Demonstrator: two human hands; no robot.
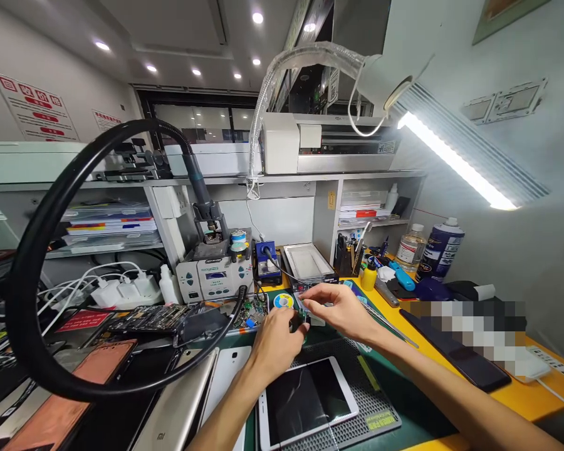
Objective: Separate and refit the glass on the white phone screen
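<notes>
My left hand [278, 341] is closed, its fingers curled around something small and dark that I cannot make out. Just to the right, my right hand [341, 312] reaches in with thumb and forefinger pinched together over the same spot; what lies between them is too small to name. A spool with a blue and yellow label [283, 301] stands right behind my left hand. Below both hands, a white-framed tablet [308, 401] with a dark screen lies on a dark perforated mat [376, 401].
A hot-air station [216, 277] stands at the back, its black hose [21, 263] looping across the left side. Several phones, including a gold phone [173, 401], lie at left. A lit lamp [460, 156] hangs at upper right. Tweezers [390, 324] and a spray can [439, 250] are on the right.
</notes>
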